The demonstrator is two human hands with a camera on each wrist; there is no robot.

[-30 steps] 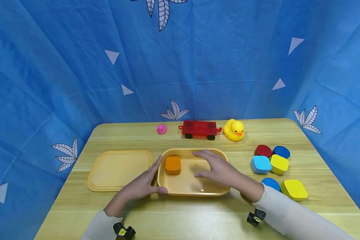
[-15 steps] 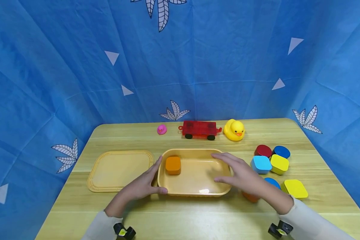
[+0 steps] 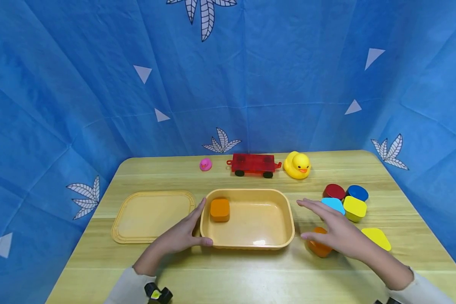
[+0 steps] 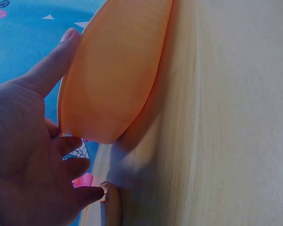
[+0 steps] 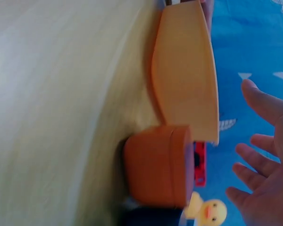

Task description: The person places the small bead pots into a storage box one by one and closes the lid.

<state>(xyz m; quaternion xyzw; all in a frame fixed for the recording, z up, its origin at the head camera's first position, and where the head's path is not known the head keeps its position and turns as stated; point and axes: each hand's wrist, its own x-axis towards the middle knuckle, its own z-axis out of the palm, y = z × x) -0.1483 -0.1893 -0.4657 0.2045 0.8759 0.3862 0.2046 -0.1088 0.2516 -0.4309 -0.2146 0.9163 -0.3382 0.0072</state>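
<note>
A pale orange plastic box [image 3: 259, 219] stands in the middle of the table with one orange block [image 3: 220, 210] at its left end. My left hand [image 3: 176, 238] rests against the box's left end, thumb and forefinger spread along it; in the left wrist view the thumb lies at the rim. My right hand [image 3: 340, 236] is spread over a second orange block [image 3: 320, 250] right of the box, holding nothing. That block, seen whole in the right wrist view, appears apart from the fingers. A blue block close to it is hidden by the hand in the head view.
Left of the box lies its matching flat lid [image 3: 152, 217]. Light blue [image 3: 333, 205], yellow [image 3: 354, 207], dark red [image 3: 333, 191] and dark blue [image 3: 357, 193] blocks cluster at right. Along the back stand a pink duck [image 3: 205, 164], red wagon [image 3: 253, 164] and yellow duck [image 3: 297, 165].
My right hand has moved right, from above the inside of the box to above the orange block beside it. The left hand and the box have stayed in place.
</note>
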